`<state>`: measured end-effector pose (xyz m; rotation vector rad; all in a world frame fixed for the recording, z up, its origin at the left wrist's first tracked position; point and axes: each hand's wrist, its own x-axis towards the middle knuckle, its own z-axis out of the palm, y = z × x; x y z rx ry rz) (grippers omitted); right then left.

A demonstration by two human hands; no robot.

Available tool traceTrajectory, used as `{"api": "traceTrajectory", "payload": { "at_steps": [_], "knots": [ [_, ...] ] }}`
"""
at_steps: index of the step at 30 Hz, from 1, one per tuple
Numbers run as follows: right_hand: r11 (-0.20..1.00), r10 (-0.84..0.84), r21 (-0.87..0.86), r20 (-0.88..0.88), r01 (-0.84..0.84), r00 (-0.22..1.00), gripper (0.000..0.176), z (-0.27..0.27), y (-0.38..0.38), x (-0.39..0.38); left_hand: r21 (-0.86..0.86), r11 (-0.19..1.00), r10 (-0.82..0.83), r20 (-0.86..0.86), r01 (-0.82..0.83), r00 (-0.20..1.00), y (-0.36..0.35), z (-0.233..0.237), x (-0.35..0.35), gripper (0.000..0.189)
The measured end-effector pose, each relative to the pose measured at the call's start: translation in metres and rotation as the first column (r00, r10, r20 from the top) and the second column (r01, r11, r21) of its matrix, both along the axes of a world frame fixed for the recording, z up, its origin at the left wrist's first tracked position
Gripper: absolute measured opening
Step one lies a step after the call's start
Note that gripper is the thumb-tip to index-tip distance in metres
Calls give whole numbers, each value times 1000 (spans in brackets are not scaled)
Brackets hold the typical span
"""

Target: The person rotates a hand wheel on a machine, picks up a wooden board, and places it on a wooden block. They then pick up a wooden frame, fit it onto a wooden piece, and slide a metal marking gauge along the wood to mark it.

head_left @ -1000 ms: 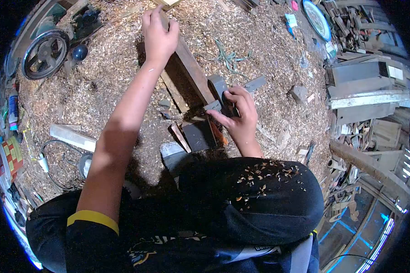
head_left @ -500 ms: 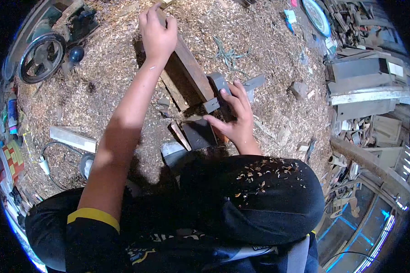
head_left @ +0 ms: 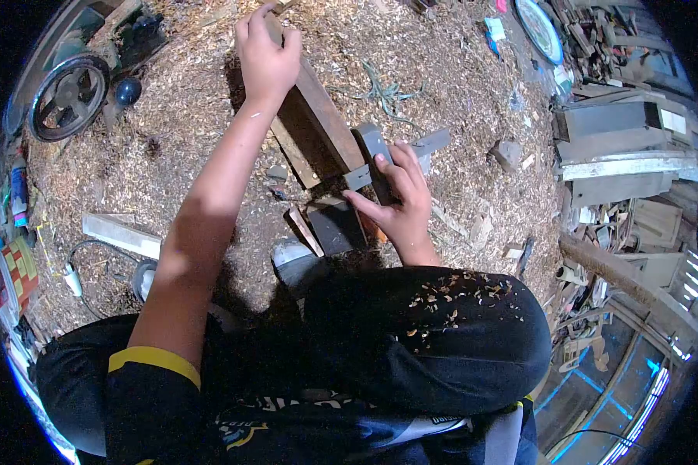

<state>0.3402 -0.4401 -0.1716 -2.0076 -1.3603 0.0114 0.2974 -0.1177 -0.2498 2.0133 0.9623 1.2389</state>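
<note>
Right now my left hand (head_left: 267, 54) is wrapped over the far end of the wooden plank (head_left: 318, 116), fingers curled down one edge and thumb on the other, so the wood is clamped in my fist. The plank runs on a slant from that hand toward me, lying on the shavings-covered floor (head_left: 457, 77). At its near end sits the grey plane (head_left: 371, 143), its body lying along the plank and its cross handle (head_left: 433, 141) sticking out to the right.

My right hand (head_left: 399, 205) rests on the plane. The fingers (head_left: 392, 167) are stretched out along the grey body rather than curled around it, and the thumb is spread away to the left, its tip just beside the short grey stub of the handle. It is a flat, loose lay of the hand, not a squeeze.

Just below the plank's near end a dark block (head_left: 337, 226) stands tilted, touching the heel of my right hand's side. My knee (head_left: 442, 325), in dark cloth, is sprinkled with wood chips.

Off to the far left a black wheel (head_left: 70, 97) lies on the floor, and a pale offcut (head_left: 120, 235) lies near a loop of cable (head_left: 81, 267). A green cord (head_left: 384, 94) is tangled beyond the plane, and stacked boards (head_left: 620, 147) fill the right side.
</note>
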Motion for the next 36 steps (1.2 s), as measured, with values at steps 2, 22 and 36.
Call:
{"api": "traceTrajectory", "payload": {
  "at_steps": [2,22,36],
  "knots": [
    [1000,1,8,10,-1,1000,72,-2,-2,0,-7,1000,5,0,-5,1000,-1,1,0,59],
    [999,51,11,-13,-51,999,70,3,22,9,20,999,-37,-16,37,999,6,1,-3,57],
    [998,50,39,-44,-49,998,65,-3,45,11,21,999,-26,-28,26,999,-1,3,-2,58]
  ]
}}
